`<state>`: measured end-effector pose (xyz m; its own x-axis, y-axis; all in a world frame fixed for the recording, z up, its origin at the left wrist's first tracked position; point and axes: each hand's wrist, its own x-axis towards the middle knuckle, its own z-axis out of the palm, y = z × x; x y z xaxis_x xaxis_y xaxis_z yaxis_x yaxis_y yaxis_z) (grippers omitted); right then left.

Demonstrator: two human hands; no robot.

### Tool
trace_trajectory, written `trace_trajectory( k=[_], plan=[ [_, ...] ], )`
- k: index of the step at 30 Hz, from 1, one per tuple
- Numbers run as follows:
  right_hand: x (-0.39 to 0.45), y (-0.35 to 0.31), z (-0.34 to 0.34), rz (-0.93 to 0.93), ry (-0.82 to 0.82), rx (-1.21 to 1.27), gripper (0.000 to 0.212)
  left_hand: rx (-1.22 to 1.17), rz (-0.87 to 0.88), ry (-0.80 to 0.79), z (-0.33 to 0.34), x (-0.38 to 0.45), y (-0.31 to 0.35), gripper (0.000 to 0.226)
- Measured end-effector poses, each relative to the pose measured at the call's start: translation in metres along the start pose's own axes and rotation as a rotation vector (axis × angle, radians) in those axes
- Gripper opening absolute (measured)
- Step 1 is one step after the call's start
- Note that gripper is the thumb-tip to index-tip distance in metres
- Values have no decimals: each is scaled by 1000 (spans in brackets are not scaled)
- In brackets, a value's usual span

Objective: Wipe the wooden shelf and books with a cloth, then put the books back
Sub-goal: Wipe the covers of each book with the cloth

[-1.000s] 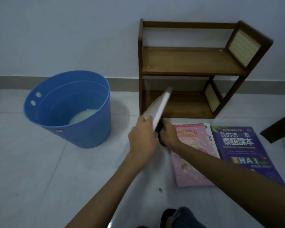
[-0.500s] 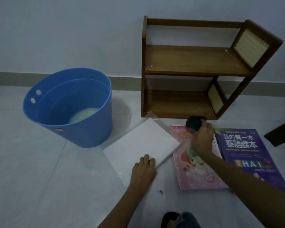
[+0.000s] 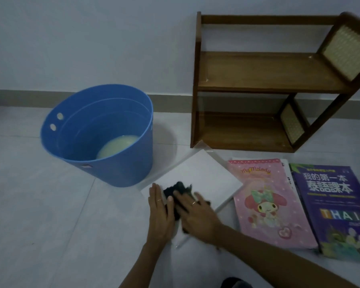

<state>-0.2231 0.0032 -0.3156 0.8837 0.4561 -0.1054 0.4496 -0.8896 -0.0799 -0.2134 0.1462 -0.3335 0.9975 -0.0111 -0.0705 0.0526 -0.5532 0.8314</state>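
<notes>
Wooden two-tier shelf (image 3: 264, 80) stood empty against the wall, rattan side panels at its right end. Blue bucket (image 3: 104, 134) sat left of it, pale liquid at the bottom. Purple Thai textbook (image 3: 333, 206) and pink My Melody book (image 3: 268, 200) lay flat on the floor tiles, side by side. White book (image 3: 202, 179) lay flat just left of the pink one. Right hand (image 3: 197, 215) pressed a dark cloth (image 3: 178, 193) onto its cover, fingers straight. Left hand (image 3: 160, 208) lay flat beside it, fingers straight, steadying the near corner.
</notes>
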Motion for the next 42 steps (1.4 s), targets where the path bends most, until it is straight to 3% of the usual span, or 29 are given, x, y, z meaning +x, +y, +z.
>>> trace_trajectory(
  k=[3, 5, 9, 13, 15, 18, 20, 25, 28, 32, 34, 37, 40, 42],
  plan=[
    [15, 53, -14, 233, -1, -96, 80, 75, 22, -43, 6, 5, -2, 75],
    [23, 79, -23, 333, -96, -88, 78, 108, 28, -65, 8, 7, -4, 77],
    [39, 66, -23, 454, -107, 48, 74, 95, 0, -48, 11, 13, -8, 79],
    [36, 8, 5, 172, 70, 52, 75, 11, -8, 12, 13, 11, -3, 71],
    [31, -14, 14, 9, 62, 74, 77, -51, -20, 34, 13, 10, -1, 65],
    [43, 2, 9, -83, 25, 61, 74, -2, 2, 29, 14, 15, -2, 69],
    [57, 33, -2, -55, -2, 20, 75, 52, -3, 23, 17, 19, -4, 78],
    [85, 111, -49, 337, -234, -44, 73, 219, -15, 8, 20, 22, -5, 81],
    [76, 113, -48, 391, -268, -48, 72, 278, -10, 7, 21, 27, -5, 81],
    [55, 57, -28, 391, -163, -30, 70, 277, -30, -6, 20, 30, -2, 73],
    [38, 15, -7, 328, 6, -59, 75, 227, -35, -23, 18, 29, 1, 71],
    [16, -37, 19, 222, 11, 73, 85, 163, -49, -42, 14, 29, 4, 61],
    [7, -27, 22, 126, 34, 26, 82, 185, -61, -79, 11, 31, 7, 62],
    [6, 4, 8, 194, 32, -36, 80, 204, -71, -103, 10, 32, 7, 63]
  ],
)
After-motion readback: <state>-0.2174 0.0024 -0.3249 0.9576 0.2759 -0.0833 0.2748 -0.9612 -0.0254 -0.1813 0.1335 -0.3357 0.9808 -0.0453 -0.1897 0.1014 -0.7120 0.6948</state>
